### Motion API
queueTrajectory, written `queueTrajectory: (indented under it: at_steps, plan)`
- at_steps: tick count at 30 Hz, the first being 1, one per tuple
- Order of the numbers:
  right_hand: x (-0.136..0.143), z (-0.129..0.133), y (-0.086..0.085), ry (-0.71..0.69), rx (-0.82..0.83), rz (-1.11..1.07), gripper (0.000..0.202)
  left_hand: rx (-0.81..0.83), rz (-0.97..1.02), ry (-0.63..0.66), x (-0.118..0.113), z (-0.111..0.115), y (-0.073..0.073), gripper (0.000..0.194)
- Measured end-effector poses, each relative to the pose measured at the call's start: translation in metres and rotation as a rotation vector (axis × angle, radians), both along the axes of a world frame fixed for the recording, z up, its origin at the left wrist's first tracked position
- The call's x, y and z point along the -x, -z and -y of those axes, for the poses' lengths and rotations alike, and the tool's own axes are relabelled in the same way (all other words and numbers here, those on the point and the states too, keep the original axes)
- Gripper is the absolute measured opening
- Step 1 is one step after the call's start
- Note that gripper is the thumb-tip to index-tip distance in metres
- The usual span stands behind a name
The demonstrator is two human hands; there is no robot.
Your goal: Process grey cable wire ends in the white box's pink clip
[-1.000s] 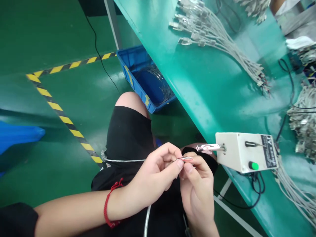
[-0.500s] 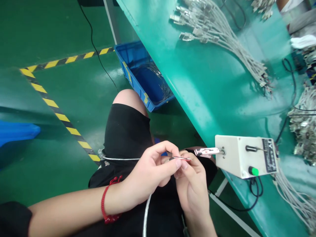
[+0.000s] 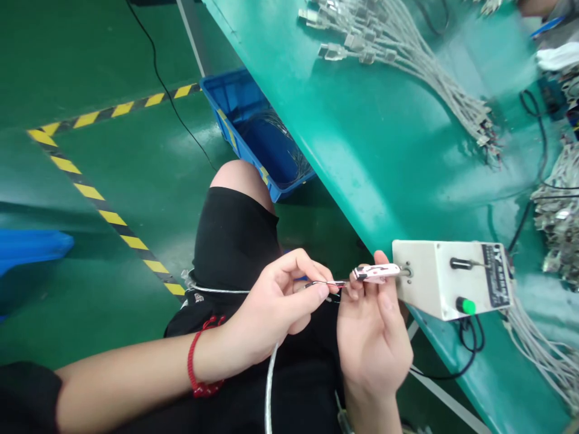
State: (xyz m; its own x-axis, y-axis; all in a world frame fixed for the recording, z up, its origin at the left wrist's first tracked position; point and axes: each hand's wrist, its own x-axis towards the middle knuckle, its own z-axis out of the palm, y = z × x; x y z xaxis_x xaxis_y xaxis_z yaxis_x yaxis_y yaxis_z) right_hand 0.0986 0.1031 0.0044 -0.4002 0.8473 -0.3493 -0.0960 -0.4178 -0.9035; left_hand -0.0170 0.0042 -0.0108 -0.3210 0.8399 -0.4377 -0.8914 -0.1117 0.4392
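Note:
My left hand [image 3: 278, 301], with a red cord bracelet at the wrist, pinches the stripped end of a pale grey cable [image 3: 270, 386] between thumb and forefinger. Thin red and black wires [image 3: 333, 283] stick out of the pinch to the right. The cable runs below the hand and across my lap. My right hand [image 3: 373, 343] is open, palm up, its fingers by the white-and-dark head [image 3: 376, 273] on the shaft of a small white machine [image 3: 418, 280]. The wire tips lie close to that head; whether they touch it I cannot tell.
On the green table [image 3: 353, 163] lies a bundle of USB cables [image 3: 420, 66]. More cables [image 3: 538, 355] lie behind the machine, and a pile of connectors [image 3: 558, 223] sits at the right. A blue bin [image 3: 230, 129] with cables stands below the table edge.
My right hand has let go of the wires, opened and moved right, to the machine's head. My left hand still pinches the cable end. The view has shifted slightly.

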Motion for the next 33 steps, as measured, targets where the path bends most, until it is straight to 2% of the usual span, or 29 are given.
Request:
queueTrajectory:
  at_steps: [7, 14, 19, 22, 24, 26, 28, 30, 33]
  plan:
    - [0.000, -0.005, 0.007, 0.020, 0.029, 0.012, 0.030, 0.057, 0.038, 0.051, 0.003, -0.004, -0.004, 0.024]
    - [0.000, -0.011, 0.011, -0.004, 0.104, -0.075, 0.035, 0.052, 0.050, 0.068, 0.004, -0.008, -0.005, 0.025]
    - [0.003, -0.015, 0.012, 0.008, 0.124, -0.052, 0.035, 0.045, 0.067, 0.069, 0.006, -0.012, -0.008, 0.026]
    - [0.002, -0.011, 0.013, -0.065, 0.159, -0.057, 0.036, 0.041, 0.104, 0.092, 0.008, -0.012, -0.012, 0.025]
    - [-0.004, -0.005, 0.014, -0.195, 0.128, -0.013, 0.035, 0.014, 0.159, 0.120, 0.010, -0.009, -0.013, 0.022]
    - [-0.012, 0.003, 0.014, -0.284, 0.016, 0.051, 0.030, -0.030, 0.224, 0.150, 0.011, -0.006, -0.013, 0.018]
    - [-0.020, 0.009, 0.013, -0.243, -0.120, 0.097, 0.019, -0.056, 0.274, 0.171, 0.011, -0.002, -0.012, 0.016]
    - [-0.023, 0.013, 0.010, -0.181, -0.186, 0.108, 0.014, -0.061, 0.309, 0.180, 0.010, 0.000, -0.010, 0.014]
    - [-0.018, 0.013, 0.003, -0.251, -0.138, 0.049, 0.015, -0.062, 0.347, 0.196, 0.007, 0.001, -0.007, 0.014]
